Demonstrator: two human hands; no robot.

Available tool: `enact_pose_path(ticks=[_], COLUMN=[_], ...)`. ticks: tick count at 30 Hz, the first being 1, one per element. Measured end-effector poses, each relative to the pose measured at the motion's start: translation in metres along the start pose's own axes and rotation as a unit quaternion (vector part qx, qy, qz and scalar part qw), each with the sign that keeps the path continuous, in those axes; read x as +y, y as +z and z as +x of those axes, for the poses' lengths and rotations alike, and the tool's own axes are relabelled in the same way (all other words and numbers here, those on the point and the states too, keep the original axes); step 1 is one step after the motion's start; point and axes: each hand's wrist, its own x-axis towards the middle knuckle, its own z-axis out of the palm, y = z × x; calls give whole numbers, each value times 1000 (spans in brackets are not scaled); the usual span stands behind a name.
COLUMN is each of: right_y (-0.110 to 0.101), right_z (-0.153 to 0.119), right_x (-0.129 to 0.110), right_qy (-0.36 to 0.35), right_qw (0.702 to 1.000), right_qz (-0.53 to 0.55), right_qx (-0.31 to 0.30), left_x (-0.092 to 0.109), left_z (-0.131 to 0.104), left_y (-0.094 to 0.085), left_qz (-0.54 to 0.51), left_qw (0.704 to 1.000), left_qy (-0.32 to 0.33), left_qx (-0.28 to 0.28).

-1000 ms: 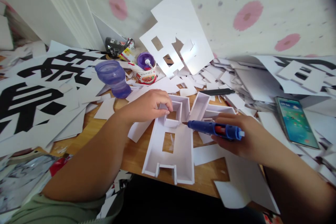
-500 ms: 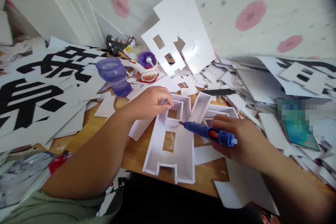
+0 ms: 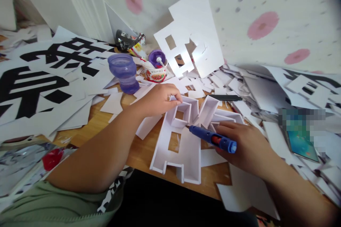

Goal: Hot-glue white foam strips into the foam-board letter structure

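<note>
Tabletop [image 3: 140, 154], front edge: left hand [image 3: 162, 100] touches a white frame [image 3: 191, 152], likely steadying it, grip unclear; right hand [image 3: 243, 138], grip wrapped around a blue pen-shaped tool [image 3: 204, 134], points it inside.

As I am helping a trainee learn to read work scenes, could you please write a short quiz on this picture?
1. Which hand holds the blue pen-shaped tool?
2. True or false: in the picture, the purple container stands to the left of the red-and-white tub.
3. The left hand is nearest to which of these?
A. the black-marked sheets
B. the white structure
C. the black bar

Key:
1. The right hand.
2. True.
3. B.
</note>
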Motion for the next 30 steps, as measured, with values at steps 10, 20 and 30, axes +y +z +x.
enact_pose_path(ticks=[10,20,30], right_y=[1,-2,-17], right_z=[2,4,9], right_x=[-15,-38,-63], right_qy=[7,22,55], right_qw=[995,989,991], right_qz=[-94,-146,-117], right_qx=[21,-25,-35], left_x=[3,-13,-28], left_z=[3,6,8], left_y=[1,8,6], left_qz=[0,4,-1], left_qw=[999,988,979], left_qy=[-40,-64,-58], left_qx=[35,140,194])
